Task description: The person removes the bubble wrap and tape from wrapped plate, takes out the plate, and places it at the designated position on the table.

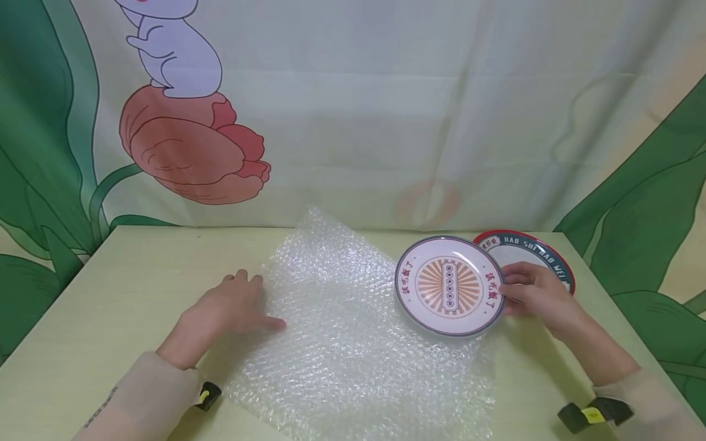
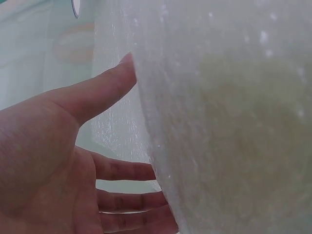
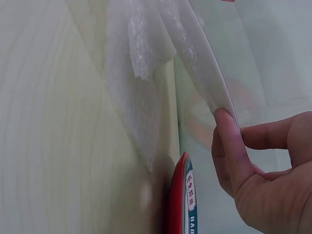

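A white plate (image 1: 410, 300) with a blue rim and an orange ray design is held up at its right edge by my right hand (image 1: 535, 297). The right wrist view shows thumb and fingers pinching that plate (image 3: 222, 92) nearly edge-on. Beneath the plate a sheet of clear bubble wrap (image 1: 342, 343) spreads over the table. At the sheet's left edge rests my left hand (image 1: 231, 306), fingers straight and thumb apart. In the left wrist view its fingertips meet the edge of the bubble wrap (image 2: 234, 107) and are partly hidden behind it.
A second plate (image 1: 551, 263), red-rimmed with a dark teal band, lies at the table's back right, partly hidden by the first plate and right hand. The pale wooden table (image 1: 143, 275) ends at a printed curtain (image 1: 342, 122) behind.
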The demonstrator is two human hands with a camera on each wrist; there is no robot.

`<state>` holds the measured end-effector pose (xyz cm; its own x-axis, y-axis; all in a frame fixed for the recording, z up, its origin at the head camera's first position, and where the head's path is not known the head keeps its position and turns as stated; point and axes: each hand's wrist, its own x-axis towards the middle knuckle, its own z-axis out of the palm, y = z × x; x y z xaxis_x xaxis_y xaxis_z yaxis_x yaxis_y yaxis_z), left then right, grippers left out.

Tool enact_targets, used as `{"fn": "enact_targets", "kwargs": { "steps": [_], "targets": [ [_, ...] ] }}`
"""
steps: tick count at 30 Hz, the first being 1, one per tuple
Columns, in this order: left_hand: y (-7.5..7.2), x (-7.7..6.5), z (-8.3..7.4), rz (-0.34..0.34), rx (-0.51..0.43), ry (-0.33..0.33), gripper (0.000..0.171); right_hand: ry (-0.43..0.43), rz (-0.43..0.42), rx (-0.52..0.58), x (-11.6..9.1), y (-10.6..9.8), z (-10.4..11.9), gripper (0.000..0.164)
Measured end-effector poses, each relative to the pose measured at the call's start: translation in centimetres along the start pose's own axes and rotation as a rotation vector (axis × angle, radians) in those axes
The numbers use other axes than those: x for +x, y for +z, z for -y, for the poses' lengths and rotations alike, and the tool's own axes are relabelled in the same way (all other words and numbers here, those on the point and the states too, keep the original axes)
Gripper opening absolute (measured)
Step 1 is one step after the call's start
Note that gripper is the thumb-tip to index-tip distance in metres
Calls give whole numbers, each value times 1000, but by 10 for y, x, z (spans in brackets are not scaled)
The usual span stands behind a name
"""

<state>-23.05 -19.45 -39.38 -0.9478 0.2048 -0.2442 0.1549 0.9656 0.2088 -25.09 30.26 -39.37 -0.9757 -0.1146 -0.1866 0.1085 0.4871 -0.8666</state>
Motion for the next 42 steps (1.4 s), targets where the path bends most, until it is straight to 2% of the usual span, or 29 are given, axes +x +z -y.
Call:
{"fn": "enact_targets", "kwargs": {
  "steps": [11,21,32,39,42],
  "targets": [
    [0,-1,0,1,-4,11,94,30,-37,37,2,-14,-14,57],
    [1,-1,-1,-1,-5,7,94,41,-87,121,4,-24,-25,59],
    [2,-1,-2,-3,12,3,93,47,-130,144,5,-37,-37,60],
    [1,-2,-3,-7,16,9,91,78,-147,119,3,-47,-44,64],
    [2,-2,-2,-6,22,12,92,75,-147,152,2,-50,-47,65]
  ]
}}
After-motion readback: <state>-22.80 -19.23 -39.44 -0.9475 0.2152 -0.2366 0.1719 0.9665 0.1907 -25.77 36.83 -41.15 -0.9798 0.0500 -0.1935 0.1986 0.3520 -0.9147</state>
